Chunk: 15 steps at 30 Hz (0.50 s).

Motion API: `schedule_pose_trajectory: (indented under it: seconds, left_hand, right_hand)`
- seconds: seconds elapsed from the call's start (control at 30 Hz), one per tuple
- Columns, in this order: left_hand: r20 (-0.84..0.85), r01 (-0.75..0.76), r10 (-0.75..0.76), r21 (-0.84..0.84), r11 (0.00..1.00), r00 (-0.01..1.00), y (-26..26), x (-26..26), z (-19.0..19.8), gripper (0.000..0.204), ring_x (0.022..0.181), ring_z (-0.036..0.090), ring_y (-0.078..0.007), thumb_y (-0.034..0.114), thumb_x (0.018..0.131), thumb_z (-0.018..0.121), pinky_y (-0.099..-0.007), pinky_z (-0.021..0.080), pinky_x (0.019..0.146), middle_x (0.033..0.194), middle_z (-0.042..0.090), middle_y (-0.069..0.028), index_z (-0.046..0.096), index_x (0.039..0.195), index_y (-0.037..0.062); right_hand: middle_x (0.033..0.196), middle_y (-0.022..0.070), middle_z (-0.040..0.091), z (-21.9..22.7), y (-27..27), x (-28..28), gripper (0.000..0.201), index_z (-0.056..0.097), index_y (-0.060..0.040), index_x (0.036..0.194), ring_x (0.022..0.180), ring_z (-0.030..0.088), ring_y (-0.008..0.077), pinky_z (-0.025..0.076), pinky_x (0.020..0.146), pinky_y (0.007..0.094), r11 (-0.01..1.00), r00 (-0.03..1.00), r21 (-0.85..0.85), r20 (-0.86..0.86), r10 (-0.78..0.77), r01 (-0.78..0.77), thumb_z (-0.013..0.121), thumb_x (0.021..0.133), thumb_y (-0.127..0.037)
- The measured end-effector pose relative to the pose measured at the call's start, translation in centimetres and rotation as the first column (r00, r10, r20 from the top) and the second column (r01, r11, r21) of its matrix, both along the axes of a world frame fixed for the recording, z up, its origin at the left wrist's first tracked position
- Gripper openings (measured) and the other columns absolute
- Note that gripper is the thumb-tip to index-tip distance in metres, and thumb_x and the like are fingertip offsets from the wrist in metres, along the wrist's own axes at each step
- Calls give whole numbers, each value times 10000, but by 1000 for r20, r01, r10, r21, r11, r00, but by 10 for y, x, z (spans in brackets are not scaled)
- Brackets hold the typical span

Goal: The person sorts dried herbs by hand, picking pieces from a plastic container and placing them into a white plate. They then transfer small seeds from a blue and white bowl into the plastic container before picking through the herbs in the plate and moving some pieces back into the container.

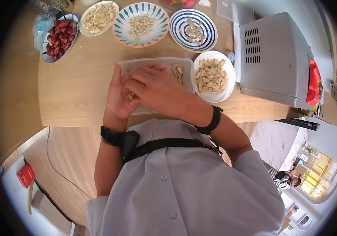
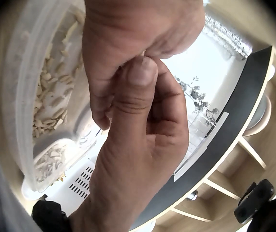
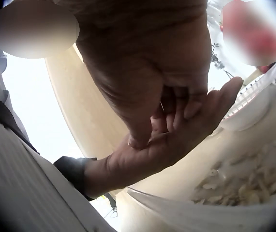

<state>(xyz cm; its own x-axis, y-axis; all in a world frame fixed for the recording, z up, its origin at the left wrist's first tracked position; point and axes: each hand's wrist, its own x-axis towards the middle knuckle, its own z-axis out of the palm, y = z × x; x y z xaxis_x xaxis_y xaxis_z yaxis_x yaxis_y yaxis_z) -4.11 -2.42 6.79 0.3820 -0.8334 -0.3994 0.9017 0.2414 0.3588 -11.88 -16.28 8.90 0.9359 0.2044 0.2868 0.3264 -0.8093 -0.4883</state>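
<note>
My left hand (image 1: 115, 94) is turned palm up over the near left side of a translucent plastic tub (image 1: 152, 61), its fingers extended beneath the other hand. Across it reaches my right hand (image 1: 154, 88), with curled fingers and the thumb touching the left palm in the right wrist view. A small pale piece (image 1: 130, 95) shows at the left palm. I cannot tell whether the right fingers pinch anything. Pale dried slices (image 2: 51, 104) lie loose on the tub's floor, partly hidden by the hands. Both wrists wear black bands.
Right of the tub, a white plate (image 1: 231, 80) holds pale dried chips. Behind stand a blue-ringed plate (image 1: 175, 41), a leaf-patterned plate (image 1: 118, 27) of round pale seeds, a plate of slices (image 1: 99, 17) and a dish of red dates (image 1: 60, 35). A grey vented appliance (image 1: 270, 59) stands right.
</note>
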Motion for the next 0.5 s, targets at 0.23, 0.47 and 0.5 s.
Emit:
schedule_pose_trajectory:
  seconds: [0.23, 0.47, 0.5]
  left_hand:
    - [-42, 17, -23, -127, 992, 999, -5, -3, -8, 948, 1508, 363, -426, 694, 1064, 223, -503, 323, 1252, 1582, 410, -301, 341, 1545, -114]
    - [-93, 56, -73, -171, 984, 993, -3, -1, -14, 948, 1523, 344, -420, 693, 1068, 179, -511, 315, 1256, 1597, 386, -299, 299, 1567, -105]
    - [-104, 62, -80, -167, 984, 991, -4, -1, -12, 950, 1523, 344, -419, 693, 1068, 179, -511, 312, 1257, 1598, 385, -300, 298, 1567, -106]
  right_hand:
    - [1060, 71, 652, 6, -5, 0, 220, 646, -63, 1021, 1054, 664, 263, 516, 860, 413, 997, 996, 11, 32, 79, -79, 691, 812, -115]
    - [1016, 116, 656, 27, -7, 5, 176, 630, -30, 982, 993, 677, 301, 530, 824, 417, 995, 980, -12, -176, 91, -94, 660, 818, -85]
    - [1013, 120, 656, 26, -8, 6, 174, 630, -26, 980, 989, 679, 302, 532, 825, 416, 996, 980, -8, -177, 89, -92, 657, 818, -84]
